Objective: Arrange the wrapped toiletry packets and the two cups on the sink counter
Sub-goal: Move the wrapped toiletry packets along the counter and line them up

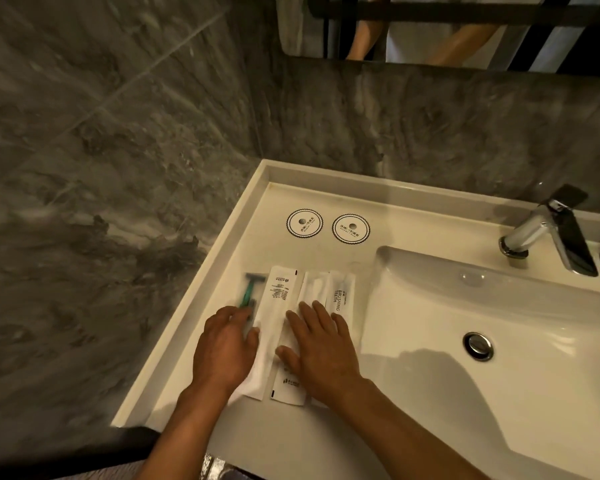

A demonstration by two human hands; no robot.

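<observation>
Right now my right hand (321, 348) lies flat and open, palm down, fingers spread over the middle wrapped packets (312, 289), pressing on them rather than gripping anything. My left hand (226, 344) rests beside it, fingers loosely curled on the near end of the razor packet (252, 289), where the green handle shows through the wrap; I cannot tell whether I am pinching it or only nudging it. Between my two hands runs the long white packet (278, 299) with small print, and just beyond my right fingertips lies the one marked for brushing teeth (342, 292).

All of these lie side by side, edges touching or overlapping, on the flat counter (267, 244) left of the basin (465, 306). That is where I judge the trouble to sit: the toothbrush packet is right at the basin's lip, so a sideways push from my right palm could slide it over the edge. The wraps look slick, and squaring one up may drag its neighbours crooked.

Farther back sit two round printed discs (328, 225), near each other. I cannot tell whether they are cup lids or coasters, and no cup body shows. Reaching over the packets towards them risks my wrist sweeping the row askew.
</observation>
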